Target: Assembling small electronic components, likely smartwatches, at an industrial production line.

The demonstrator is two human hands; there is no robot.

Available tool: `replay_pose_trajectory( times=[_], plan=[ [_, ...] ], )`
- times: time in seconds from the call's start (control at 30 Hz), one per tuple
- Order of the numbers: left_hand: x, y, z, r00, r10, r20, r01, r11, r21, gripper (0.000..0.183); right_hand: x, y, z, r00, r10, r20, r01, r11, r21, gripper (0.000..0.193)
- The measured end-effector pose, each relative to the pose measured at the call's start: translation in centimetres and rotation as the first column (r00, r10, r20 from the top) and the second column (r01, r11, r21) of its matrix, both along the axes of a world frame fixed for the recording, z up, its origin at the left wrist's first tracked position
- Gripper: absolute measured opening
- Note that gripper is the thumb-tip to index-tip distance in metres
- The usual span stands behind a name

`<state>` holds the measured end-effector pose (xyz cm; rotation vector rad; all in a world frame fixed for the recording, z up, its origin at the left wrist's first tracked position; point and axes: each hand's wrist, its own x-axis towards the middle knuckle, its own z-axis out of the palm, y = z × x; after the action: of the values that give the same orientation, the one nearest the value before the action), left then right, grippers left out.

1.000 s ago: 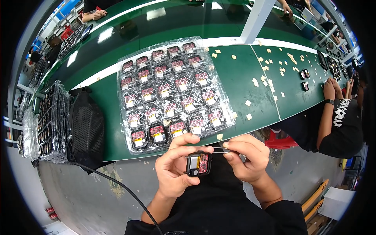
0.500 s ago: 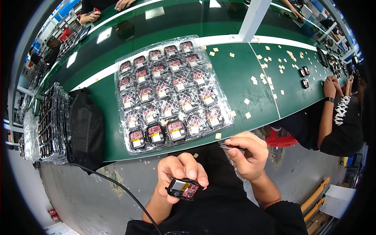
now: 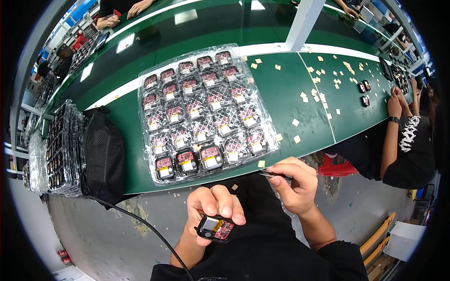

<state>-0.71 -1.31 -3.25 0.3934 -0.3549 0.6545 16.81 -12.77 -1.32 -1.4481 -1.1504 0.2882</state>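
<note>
Head view is showing, at far left, stacks of clear trays (image 3: pixel 56 150) standing on the green desk (image 3: pixel 281 93), with a black mesh bag (image 3: pixel 104 159) leaning just beside them and a dark cable (image 3: pixel 140 225) trailing down from it. Further right, a clear blister tray (image 3: pixel 206 110) is lying flat on the desk, its pockets filled with small black units showing red circuit boards. Below the desk edge, the left hand (image 3: pixel 213 210) is holding one such small black unit (image 3: pixel 215 228) over the lap, its grip clamped on the casing rim with fingers on top and thumb beneath. The unit is looking light and stiff, yet fragile where the open board and a yellowish part are showing (better taken by the casing edges than by the exposed face). To its right, the right hand (image 3: pixel 293 185) is hovering near the front edge of the desk, its grip pinched together on thin metal tweezers (image 3: pixel 272 174) pointing left. Small tan paper squares (image 3: pixel 328 84) are lying scattered over the desk to the right, and another person's forearm (image 3: pixel 391 136) is resting at the far right.
</note>
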Motion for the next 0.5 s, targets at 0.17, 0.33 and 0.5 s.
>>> replay_pose_trajectory(
  times=[0.17,0.33,0.5],
  plan=[
    [0.1,1.0,1.6,0.688,0.719,-0.099,-0.345,0.444,0.827,0.050,-1.0,-0.9,0.2,0.995,-0.035,-0.095,0.041,0.998,0.053,0.026],
    [0.9,1.0,1.3,0.394,0.893,0.217,-0.275,-0.110,0.955,0.046,-2.3,0.0,4.6,0.980,0.153,0.128,-0.142,0.986,-0.089,0.042],
    [0.5,0.3,0.9,0.291,0.911,0.292,-0.265,-0.216,0.940,0.045,-2.9,1.7,4.3,0.951,0.093,0.293,-0.065,0.992,-0.105,0.032]
  ],
)
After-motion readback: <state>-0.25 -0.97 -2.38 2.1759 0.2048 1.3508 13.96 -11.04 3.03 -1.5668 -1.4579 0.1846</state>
